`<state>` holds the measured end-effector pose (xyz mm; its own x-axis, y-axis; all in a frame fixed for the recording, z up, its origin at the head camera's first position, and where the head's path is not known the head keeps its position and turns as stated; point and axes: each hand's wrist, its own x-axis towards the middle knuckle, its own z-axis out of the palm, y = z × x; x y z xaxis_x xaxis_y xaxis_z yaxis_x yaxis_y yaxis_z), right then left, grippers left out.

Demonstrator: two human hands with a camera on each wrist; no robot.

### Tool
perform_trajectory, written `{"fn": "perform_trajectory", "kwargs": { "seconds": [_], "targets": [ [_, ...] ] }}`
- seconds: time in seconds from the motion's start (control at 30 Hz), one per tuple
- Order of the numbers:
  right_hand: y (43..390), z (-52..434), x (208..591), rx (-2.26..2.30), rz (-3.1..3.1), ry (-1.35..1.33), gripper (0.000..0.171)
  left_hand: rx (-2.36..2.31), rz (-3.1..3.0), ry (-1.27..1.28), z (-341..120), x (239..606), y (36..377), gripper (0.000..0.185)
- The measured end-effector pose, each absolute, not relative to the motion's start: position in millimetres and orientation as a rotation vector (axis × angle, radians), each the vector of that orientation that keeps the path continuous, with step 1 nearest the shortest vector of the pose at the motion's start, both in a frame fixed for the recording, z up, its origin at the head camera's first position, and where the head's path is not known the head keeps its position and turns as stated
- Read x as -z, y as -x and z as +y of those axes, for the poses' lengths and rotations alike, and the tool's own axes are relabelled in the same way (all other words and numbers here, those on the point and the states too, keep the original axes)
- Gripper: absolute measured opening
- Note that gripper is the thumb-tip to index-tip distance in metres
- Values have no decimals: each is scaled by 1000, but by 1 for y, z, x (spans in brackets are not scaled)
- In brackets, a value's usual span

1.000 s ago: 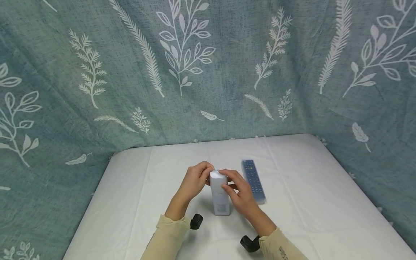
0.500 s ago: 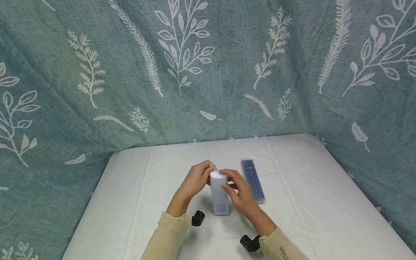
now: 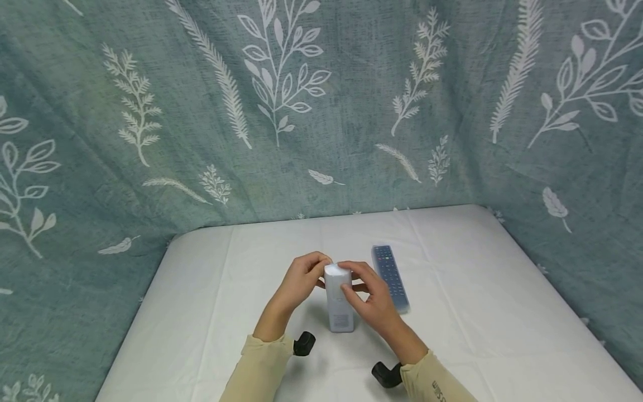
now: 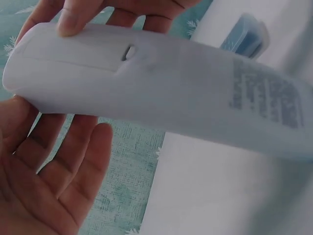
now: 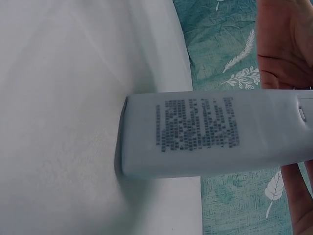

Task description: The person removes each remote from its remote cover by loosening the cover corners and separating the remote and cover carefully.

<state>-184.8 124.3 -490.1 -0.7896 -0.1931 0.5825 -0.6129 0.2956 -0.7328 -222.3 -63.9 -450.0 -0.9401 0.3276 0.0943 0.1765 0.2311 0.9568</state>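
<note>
Both hands meet at the top of a white remote point(image 3: 339, 301) stood on end on the white table point(image 3: 201, 290), its back with the battery cover and printed label turned toward the person. The right hand point(image 3: 374, 301) grips the upper part, thumb pressed on the cover near its small latch, fingers curled round the far side. The left hand point(image 3: 301, 279) closes on the top end from the other side in the head view; the left wrist view shows its palm point(image 4: 44, 181) just under that end with fingers fairly straight, so how firmly it holds cannot be told.

Judging by the thumb's place, the step in hand looks like working the battery cover loose. The next move would call for steady pressure at the latch while the other hand keeps the body from tipping, its lower end bearing on the cloth.

Just right of the right hand lies a dark remote point(image 3: 390, 276) in a clear sleeve, flat on the table, untouched.
</note>
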Motion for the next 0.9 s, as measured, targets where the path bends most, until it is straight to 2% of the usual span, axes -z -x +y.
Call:
{"fn": "perform_trajectory", "kwargs": {
  "seconds": [0.3,0.57,0.9],
  "targets": [
    [179,120,490,-1440,-2173,-709,47,-2018,2320,-383,-62,466,211,21],
    [180,122,489,-1433,-2168,-738,46,-2120,2380,-618,-64,470,199,21],
    [180,121,490,-1433,-2157,-764,46,-1942,2681,-834,-72,463,202,15]
  ]
}}
